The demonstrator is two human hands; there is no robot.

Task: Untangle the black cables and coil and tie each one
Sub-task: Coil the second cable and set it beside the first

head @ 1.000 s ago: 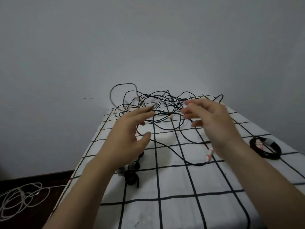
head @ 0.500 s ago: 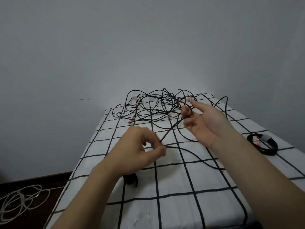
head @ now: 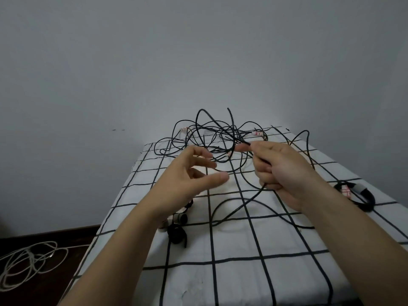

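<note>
Black cable tangle (head: 221, 138), perhaps two coils (head: 369, 200)

Matt black cables (head: 223, 138) — rubbery-looking — on checked cloth (head: 231, 279).

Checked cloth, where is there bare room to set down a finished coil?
The near end of the checked cloth is bare, between the forearms and nearer than the loose strand trailing from the right hand. Crowded: the tangle at the far end, small bundles near the left hand, the tied coil at the right edge.
</note>
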